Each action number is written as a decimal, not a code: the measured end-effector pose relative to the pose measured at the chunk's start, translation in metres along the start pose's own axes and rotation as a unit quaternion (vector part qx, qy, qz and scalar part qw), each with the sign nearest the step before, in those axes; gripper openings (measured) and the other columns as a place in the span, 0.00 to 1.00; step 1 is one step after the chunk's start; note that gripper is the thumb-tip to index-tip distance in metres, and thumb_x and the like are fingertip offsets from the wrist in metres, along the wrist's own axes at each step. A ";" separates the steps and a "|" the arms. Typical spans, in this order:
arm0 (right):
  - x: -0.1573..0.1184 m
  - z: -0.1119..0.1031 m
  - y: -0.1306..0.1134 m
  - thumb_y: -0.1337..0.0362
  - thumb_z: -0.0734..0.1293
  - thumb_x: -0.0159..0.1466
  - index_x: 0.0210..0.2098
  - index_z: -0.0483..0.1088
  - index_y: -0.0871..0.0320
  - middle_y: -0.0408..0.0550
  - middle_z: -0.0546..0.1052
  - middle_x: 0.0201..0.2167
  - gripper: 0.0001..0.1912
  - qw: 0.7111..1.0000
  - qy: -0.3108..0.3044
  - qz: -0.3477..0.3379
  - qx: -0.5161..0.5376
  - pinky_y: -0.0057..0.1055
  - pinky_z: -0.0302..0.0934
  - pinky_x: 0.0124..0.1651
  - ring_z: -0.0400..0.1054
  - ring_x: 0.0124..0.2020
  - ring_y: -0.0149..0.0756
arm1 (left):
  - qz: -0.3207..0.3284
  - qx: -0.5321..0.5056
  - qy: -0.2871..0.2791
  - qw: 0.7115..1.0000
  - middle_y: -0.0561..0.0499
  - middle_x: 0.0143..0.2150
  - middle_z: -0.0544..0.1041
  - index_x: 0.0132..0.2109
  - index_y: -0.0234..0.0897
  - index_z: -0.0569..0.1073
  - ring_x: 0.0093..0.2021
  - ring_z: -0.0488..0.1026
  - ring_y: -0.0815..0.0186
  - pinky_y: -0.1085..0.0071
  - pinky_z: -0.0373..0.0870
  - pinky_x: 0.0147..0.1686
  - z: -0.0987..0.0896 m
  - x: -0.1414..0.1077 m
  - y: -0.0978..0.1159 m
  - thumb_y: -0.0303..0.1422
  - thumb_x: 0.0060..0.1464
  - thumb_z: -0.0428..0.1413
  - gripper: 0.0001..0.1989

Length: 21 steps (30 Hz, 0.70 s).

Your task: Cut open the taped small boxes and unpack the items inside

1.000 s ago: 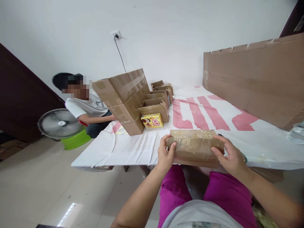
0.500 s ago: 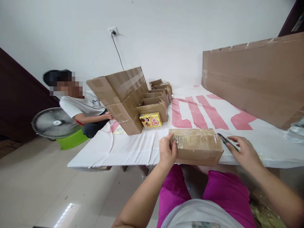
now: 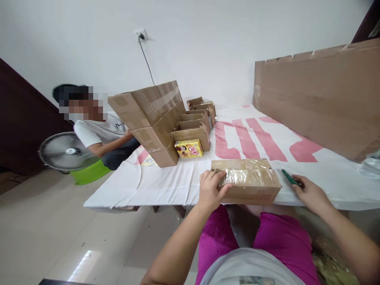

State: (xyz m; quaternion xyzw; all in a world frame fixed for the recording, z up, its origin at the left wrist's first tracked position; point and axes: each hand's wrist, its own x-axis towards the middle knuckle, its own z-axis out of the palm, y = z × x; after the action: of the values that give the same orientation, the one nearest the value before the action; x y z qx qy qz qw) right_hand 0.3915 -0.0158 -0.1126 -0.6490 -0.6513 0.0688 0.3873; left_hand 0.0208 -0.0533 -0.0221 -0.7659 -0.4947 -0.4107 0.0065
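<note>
A small cardboard box (image 3: 249,193) with shiny clear tape along its top lies at the table's front edge. My left hand (image 3: 211,189) grips its left end, fingers bent over the top and thumb on the near part of the tape. A gap runs along the top between the far strip and the taped flap. To the right of the box, my right hand (image 3: 310,194) holds a green utility knife (image 3: 288,176), its tip pointing up and left, apart from the box. Farther left on the table is a yellow printed carton (image 3: 189,149).
Stacked cardboard boxes (image 3: 141,113) stand at left, beside a row of open boxes (image 3: 192,132). A large cardboard panel (image 3: 314,99) rises at right near a clear plastic item (image 3: 371,164). Another person (image 3: 101,130) sits beyond the stack by a fan (image 3: 71,151).
The knife has moved right, away from the box's right end. My left fingers have shifted onto the box top, where the taped flap now stands apart from the far strip.
</note>
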 end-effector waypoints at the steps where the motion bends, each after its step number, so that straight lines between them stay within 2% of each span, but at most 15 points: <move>1: 0.002 -0.005 -0.004 0.58 0.66 0.56 0.44 0.73 0.55 0.53 0.79 0.35 0.17 0.998 0.011 0.041 0.049 0.40 0.67 0.34 0.73 0.34 0.45 | 0.002 0.001 -0.006 1.000 0.45 0.38 0.76 0.48 0.39 0.75 0.41 0.67 0.57 0.61 0.59 0.43 -0.001 0.000 0.000 0.49 0.55 0.56 0.21; 4: 0.004 -0.023 -0.027 0.56 0.71 0.51 0.46 0.72 0.54 0.51 0.78 0.38 0.23 0.963 0.016 0.138 0.231 0.38 0.69 0.36 0.73 0.36 0.44 | 0.004 -0.003 -0.015 1.000 0.45 0.39 0.75 0.49 0.40 0.74 0.42 0.67 0.56 0.61 0.61 0.44 -0.001 -0.001 -0.002 0.51 0.50 0.60 0.25; 7: 0.001 -0.042 -0.059 0.58 0.73 0.49 0.46 0.72 0.53 0.51 0.78 0.42 0.24 0.911 -0.062 0.154 0.377 0.32 0.68 0.30 0.72 0.30 0.38 | 0.007 -0.013 -0.014 1.000 0.45 0.40 0.75 0.50 0.41 0.75 0.43 0.67 0.56 0.60 0.62 0.45 -0.001 -0.002 -0.005 0.51 0.50 0.60 0.25; 8: -0.001 -0.048 -0.070 0.59 0.73 0.49 0.45 0.72 0.53 0.51 0.78 0.42 0.24 0.907 -0.079 0.147 0.387 0.30 0.67 0.28 0.71 0.29 0.37 | 0.008 -0.015 -0.012 1.000 0.45 0.39 0.75 0.50 0.41 0.75 0.42 0.67 0.56 0.60 0.62 0.45 -0.001 -0.002 -0.005 0.51 0.50 0.60 0.25; 10: -0.006 -0.058 -0.089 0.60 0.73 0.48 0.44 0.71 0.53 0.49 0.77 0.36 0.23 0.925 -0.087 0.116 0.352 0.28 0.66 0.25 0.70 0.26 0.35 | 0.011 -0.019 -0.012 1.000 0.45 0.39 0.75 0.50 0.42 0.76 0.42 0.67 0.56 0.60 0.63 0.45 -0.001 -0.002 -0.007 0.51 0.50 0.59 0.24; 12: -0.011 -0.065 -0.106 0.60 0.72 0.50 0.44 0.68 0.52 0.45 0.75 0.32 0.22 0.962 -0.069 0.047 0.260 0.29 0.67 0.27 0.70 0.27 0.35 | 0.015 -0.021 -0.015 1.000 0.45 0.38 0.75 0.50 0.42 0.76 0.41 0.67 0.56 0.60 0.63 0.45 -0.001 -0.002 -0.007 0.51 0.51 0.59 0.24; 14: -0.016 -0.071 -0.120 0.60 0.70 0.53 0.43 0.67 0.51 0.45 0.73 0.33 0.19 0.988 -0.032 -0.065 0.140 0.31 0.68 0.34 0.71 0.31 0.37 | 0.017 -0.020 -0.019 0.999 0.45 0.38 0.74 0.49 0.42 0.77 0.41 0.67 0.56 0.60 0.63 0.45 -0.002 -0.002 -0.007 0.51 0.52 0.58 0.24; 16: -0.019 -0.075 -0.131 0.63 0.66 0.58 0.46 0.67 0.50 0.46 0.71 0.37 0.16 0.979 -0.016 -0.199 0.042 0.31 0.68 0.39 0.70 0.36 0.37 | 0.016 -0.016 -0.023 0.999 0.45 0.38 0.74 0.49 0.42 0.77 0.42 0.67 0.56 0.60 0.63 0.45 -0.002 -0.002 -0.007 0.51 0.52 0.58 0.23; 18: -0.023 -0.079 -0.140 0.68 0.61 0.62 0.51 0.66 0.50 0.47 0.69 0.38 0.18 0.952 -0.038 -0.303 -0.022 0.28 0.67 0.37 0.70 0.36 0.35 | 0.016 -0.011 -0.027 0.999 0.45 0.37 0.75 0.49 0.41 0.77 0.42 0.67 0.56 0.60 0.63 0.45 -0.003 -0.002 -0.006 0.51 0.52 0.58 0.23; 21: -0.026 -0.083 -0.147 0.70 0.57 0.65 0.57 0.65 0.50 0.48 0.69 0.40 0.22 0.924 -0.062 -0.367 -0.086 0.26 0.65 0.29 0.70 0.34 0.32 | 0.019 -0.005 -0.026 0.999 0.44 0.37 0.74 0.49 0.40 0.77 0.41 0.66 0.56 0.60 0.63 0.44 -0.003 -0.002 -0.004 0.50 0.53 0.58 0.23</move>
State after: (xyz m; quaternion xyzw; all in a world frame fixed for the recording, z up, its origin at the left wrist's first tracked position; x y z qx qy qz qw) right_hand 0.3204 -0.0955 0.0208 -0.3898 -0.8699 -0.0942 0.2873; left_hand 0.0154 -0.0535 -0.0233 -0.7856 -0.4782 -0.3927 -0.0021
